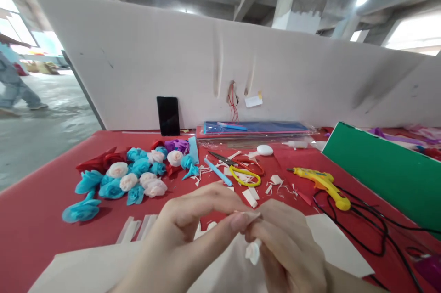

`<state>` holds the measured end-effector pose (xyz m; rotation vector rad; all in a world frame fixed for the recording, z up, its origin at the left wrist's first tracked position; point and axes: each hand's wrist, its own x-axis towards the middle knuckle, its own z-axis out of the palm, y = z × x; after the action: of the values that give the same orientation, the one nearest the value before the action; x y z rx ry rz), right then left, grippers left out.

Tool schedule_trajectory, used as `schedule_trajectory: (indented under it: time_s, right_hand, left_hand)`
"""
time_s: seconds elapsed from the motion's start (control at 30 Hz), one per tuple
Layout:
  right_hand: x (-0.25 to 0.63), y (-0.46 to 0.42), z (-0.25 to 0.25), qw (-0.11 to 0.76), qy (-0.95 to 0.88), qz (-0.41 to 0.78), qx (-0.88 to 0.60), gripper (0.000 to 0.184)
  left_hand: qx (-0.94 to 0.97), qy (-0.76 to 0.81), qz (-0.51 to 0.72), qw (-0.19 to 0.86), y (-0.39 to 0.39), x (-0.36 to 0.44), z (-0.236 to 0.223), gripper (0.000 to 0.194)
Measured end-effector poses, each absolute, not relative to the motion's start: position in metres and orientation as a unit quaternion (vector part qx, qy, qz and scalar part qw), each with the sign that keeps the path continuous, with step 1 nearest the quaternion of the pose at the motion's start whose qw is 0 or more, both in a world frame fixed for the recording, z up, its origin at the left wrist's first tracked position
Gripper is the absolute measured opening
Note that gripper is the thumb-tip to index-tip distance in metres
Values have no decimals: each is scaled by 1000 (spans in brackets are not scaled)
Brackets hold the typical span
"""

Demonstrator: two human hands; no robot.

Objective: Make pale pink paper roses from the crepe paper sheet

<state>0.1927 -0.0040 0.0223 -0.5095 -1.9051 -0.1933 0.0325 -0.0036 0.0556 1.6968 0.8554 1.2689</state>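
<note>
In the head view, my left hand (203, 219) pinches the end of a pale paper strip (253, 215) between thumb and finger. My right hand (287, 240) is closed beside it, and a small rolled white paper flower (253, 252) pokes out below its fingers. The two hands almost touch, and the fingers hide most of the strip between them. Beneath them lie cream paper sheets (93, 267). Just beyond are scissors (245, 177) with one yellow and one red handle, lying open among paper scraps (250, 197).
Finished blue, white, red and purple paper flowers (139, 166) are heaped at left. A phone (168, 116) leans on the white partition (155, 54). At right lie a yellow glue gun (320, 183), black cables (375, 224) and a green board (386, 173). Someone's legs (17, 86) show far left.
</note>
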Motion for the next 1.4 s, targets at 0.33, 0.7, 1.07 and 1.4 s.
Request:
schedule_trajectory:
  time_s: [0.33, 0.7, 1.07, 1.4]
  right_hand:
    - [201, 0, 12, 541, -793, -117, -253, 24]
    - [203, 3, 10, 534, -801, -112, -248, 20]
    - [205, 5, 13, 506, -813, -132, -255, 28]
    - [203, 7, 14, 505, -817, -129, -246, 32]
  left_hand:
    - [616, 343, 473, 528, -9, 35, 33, 15]
    - [614, 361, 479, 513, -8, 36, 33, 10]
    - [611, 394, 493, 477, -5, 39, 37, 13]
    - [627, 395, 489, 461, -3, 39, 43, 10]
